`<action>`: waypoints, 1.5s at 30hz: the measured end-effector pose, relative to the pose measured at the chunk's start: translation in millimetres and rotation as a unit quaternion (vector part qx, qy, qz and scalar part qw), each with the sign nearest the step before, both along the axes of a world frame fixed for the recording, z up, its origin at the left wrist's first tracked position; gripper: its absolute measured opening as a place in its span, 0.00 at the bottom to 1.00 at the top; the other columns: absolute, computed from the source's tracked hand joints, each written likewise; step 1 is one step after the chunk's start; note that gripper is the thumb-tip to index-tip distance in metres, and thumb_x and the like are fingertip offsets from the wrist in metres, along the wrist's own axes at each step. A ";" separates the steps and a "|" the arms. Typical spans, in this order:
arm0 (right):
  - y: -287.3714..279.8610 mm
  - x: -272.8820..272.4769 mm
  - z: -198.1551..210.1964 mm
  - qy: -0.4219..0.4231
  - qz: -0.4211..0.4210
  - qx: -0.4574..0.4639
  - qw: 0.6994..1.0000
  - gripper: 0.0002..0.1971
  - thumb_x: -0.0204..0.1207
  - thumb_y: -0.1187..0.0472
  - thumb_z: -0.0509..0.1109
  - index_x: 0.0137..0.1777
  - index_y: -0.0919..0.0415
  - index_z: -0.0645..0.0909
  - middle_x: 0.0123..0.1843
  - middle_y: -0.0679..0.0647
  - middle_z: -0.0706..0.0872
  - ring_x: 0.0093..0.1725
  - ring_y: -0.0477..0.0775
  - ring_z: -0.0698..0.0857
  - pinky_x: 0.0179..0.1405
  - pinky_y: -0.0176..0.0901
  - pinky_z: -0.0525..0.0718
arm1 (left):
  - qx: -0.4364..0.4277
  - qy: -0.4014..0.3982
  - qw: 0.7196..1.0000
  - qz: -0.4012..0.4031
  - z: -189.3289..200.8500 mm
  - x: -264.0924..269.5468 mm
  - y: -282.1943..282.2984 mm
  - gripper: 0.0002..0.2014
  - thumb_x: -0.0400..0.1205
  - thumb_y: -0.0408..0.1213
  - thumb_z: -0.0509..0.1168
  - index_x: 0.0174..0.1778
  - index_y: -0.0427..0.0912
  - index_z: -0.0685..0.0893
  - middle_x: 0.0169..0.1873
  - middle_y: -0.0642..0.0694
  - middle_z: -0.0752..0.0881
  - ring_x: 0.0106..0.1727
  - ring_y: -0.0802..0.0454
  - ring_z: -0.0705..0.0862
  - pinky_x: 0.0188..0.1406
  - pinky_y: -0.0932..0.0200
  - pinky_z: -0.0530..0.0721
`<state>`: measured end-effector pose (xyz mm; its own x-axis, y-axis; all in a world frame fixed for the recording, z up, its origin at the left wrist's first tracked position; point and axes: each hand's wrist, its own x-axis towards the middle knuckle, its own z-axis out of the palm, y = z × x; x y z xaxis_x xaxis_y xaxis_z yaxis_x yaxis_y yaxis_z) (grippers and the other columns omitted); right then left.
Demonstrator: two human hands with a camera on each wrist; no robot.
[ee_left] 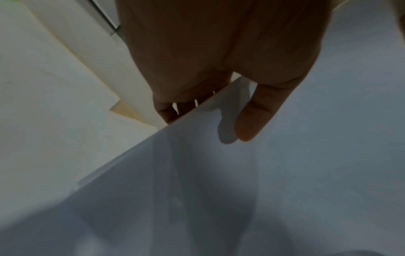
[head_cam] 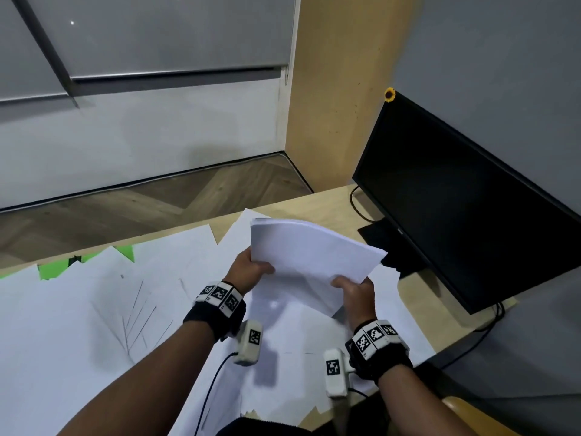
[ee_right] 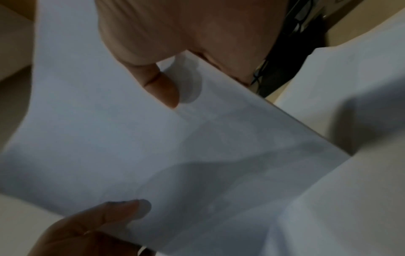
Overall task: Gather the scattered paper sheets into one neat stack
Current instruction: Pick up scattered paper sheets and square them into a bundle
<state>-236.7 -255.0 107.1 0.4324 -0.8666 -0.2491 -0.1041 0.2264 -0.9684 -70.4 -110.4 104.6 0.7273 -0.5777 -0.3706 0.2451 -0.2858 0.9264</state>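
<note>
A bundle of white paper sheets [head_cam: 311, 256] is lifted off the desk, bowed upward in the middle. My left hand [head_cam: 251, 269] pinches its left edge, thumb on top. My right hand [head_cam: 355, 289] pinches the near right corner. In the left wrist view the thumb [ee_left: 256, 119] lies on the bundle [ee_left: 241, 181], with the other fingers underneath. From the right wrist, the thumb [ee_right: 163, 88] presses the top sheet [ee_right: 153, 147], and my left hand's thumb [ee_right: 114, 214] shows at the bottom. Several loose sheets [head_cam: 78, 325] lie overlapping on the desk below.
A black monitor [head_cam: 465, 196] stands at the desk's right with its base [head_cam: 377, 234] and cables close behind the lifted bundle. Green tape [head_cam: 53, 269] peeks out at the desk's far left. The wooden desk's [head_cam: 327, 202] far edge drops to the floor.
</note>
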 end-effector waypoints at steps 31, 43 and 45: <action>5.3 17.6 -14.7 0.061 0.029 0.018 0.998 0.07 0.52 0.68 0.72 0.33 0.62 0.82 0.31 0.51 0.86 0.35 0.56 0.82 0.33 0.40 0.78 | -0.146 -0.061 0.987 0.014 26.8 0.2 27.2 0.28 0.58 0.35 0.71 0.56 0.51 0.82 0.48 0.46 0.88 0.50 0.48 0.86 0.49 0.52 0.85; 9.7 18.0 -20.8 0.060 0.043 0.003 0.997 0.15 0.51 0.61 0.71 0.41 0.62 0.83 0.39 0.56 0.88 0.40 0.58 0.85 0.35 0.48 0.81 | -0.156 -0.134 0.950 0.235 61.3 -3.9 0.4 0.11 0.75 0.51 0.69 0.35 0.47 0.80 0.34 0.57 0.84 0.37 0.57 0.78 0.43 0.61 0.74; 11.4 18.0 -16.2 0.026 0.042 -0.020 0.999 0.16 0.54 0.62 0.71 0.45 0.60 0.84 0.39 0.54 0.89 0.37 0.52 0.85 0.35 0.40 0.82 | -0.155 -0.126 0.947 0.253 59.0 -1.8 1.8 0.09 0.74 0.50 0.66 0.33 0.50 0.79 0.32 0.60 0.84 0.38 0.58 0.79 0.44 0.62 0.73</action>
